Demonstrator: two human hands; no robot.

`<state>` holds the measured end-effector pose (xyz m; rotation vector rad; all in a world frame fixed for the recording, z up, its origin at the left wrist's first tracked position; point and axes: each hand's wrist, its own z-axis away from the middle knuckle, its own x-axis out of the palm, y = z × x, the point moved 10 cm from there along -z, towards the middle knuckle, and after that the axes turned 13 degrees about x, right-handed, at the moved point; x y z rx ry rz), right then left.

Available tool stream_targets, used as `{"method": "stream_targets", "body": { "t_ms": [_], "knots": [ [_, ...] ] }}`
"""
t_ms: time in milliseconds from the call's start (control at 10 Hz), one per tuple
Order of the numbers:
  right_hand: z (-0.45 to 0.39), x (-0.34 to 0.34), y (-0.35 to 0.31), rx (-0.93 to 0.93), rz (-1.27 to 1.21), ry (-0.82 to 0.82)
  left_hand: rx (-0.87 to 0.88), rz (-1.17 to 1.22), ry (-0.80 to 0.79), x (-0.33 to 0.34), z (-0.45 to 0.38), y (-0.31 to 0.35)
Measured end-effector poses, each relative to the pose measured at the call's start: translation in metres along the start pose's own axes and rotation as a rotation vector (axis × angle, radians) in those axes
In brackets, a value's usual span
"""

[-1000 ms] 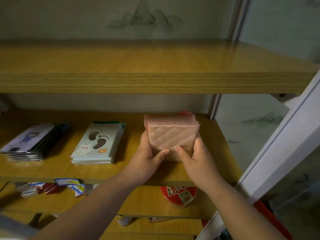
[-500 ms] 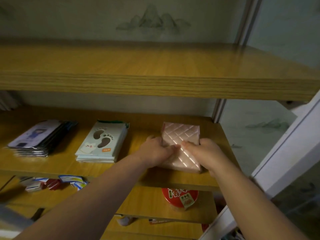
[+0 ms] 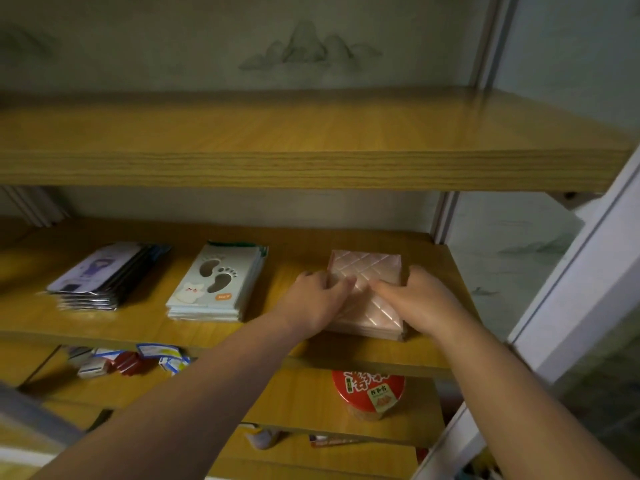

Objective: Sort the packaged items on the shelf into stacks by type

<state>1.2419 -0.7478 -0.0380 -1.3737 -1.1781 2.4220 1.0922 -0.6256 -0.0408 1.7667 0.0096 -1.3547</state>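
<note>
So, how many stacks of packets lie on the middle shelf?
3: the purple stack at left, the footprint stack in the middle, the pink stack at right between both hands. Nothing seems hidden.

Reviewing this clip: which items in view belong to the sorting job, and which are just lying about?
Part of the job:
- pink quilted packet stack, held by left hand and right hand
- white footprint-print packet stack
- purple-and-white packet stack

Lying about:
- red-lidded jar, lower shelf
- small red, white and blue packets, lower shelf
</note>
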Motion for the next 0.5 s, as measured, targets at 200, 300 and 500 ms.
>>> {"method": "stream_targets", "body": {
  "t_ms": [200, 300, 500],
  "knots": [
    [0.018, -0.005, -0.010, -0.175, 0.220, 0.279, 0.122, -0.186, 0.052, -0.011, 0.023, 0.004],
    [0.032, -0.006, -0.024, -0.294, 0.194, 0.340, 0.207, -0.310, 0.099, -0.024, 0.032, 0.007],
    [0.067, -0.013, -0.046, -0.473, -0.062, 0.250, 0.313, -0.406, 0.188, -0.059, 0.050, 0.008]
  ]
}}
